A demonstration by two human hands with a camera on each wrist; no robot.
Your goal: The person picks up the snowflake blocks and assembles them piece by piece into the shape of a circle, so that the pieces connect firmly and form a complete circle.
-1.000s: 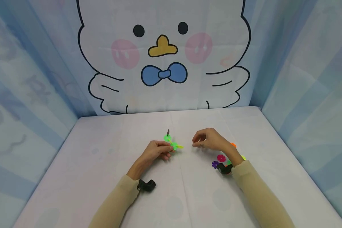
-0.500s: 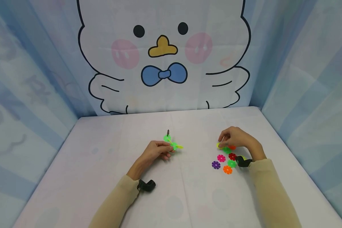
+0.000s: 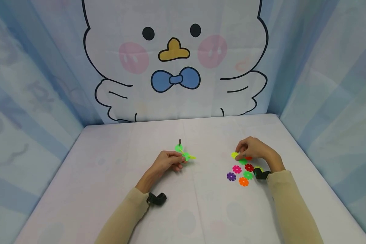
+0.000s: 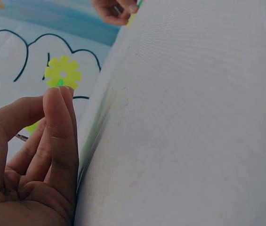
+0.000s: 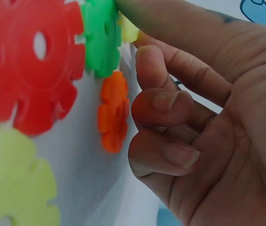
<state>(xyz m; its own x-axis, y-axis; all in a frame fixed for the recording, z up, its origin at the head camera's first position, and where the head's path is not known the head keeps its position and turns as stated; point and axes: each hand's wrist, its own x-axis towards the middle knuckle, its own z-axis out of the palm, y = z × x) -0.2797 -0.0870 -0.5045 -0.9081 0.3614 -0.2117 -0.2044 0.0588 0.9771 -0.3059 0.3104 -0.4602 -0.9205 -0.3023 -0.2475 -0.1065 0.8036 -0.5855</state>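
Observation:
My left hand (image 3: 167,160) pinches a small assembly of plastic snowflake discs (image 3: 186,156) above the table, green and yellow with a brown disc seen edge-on at the far end. In the left wrist view a yellow disc (image 4: 63,73) of this assembly rises above the thumb and fingertip. My right hand (image 3: 256,148) is low at the far side of the loose discs, thumb and forefinger at the edge of a yellow snowflake disc (image 3: 234,155); its other fingers curl inward in the right wrist view. Partly under that hand lie a green disc (image 3: 242,162) and an orange disc (image 5: 114,113).
Nearer me on the white-covered table (image 3: 158,223) lie loose pink (image 3: 237,169), red (image 3: 249,167), purple (image 3: 231,176), green (image 3: 248,175) and orange (image 3: 243,182) discs. Another yellow disc (image 5: 17,181) is by the right wrist. A printed curtain (image 3: 177,101) stands behind the table.
My right hand has moved right, from beside the assembly to the loose discs, with thumb and forefinger now at a yellow one. The left hand keeps its place and grip.

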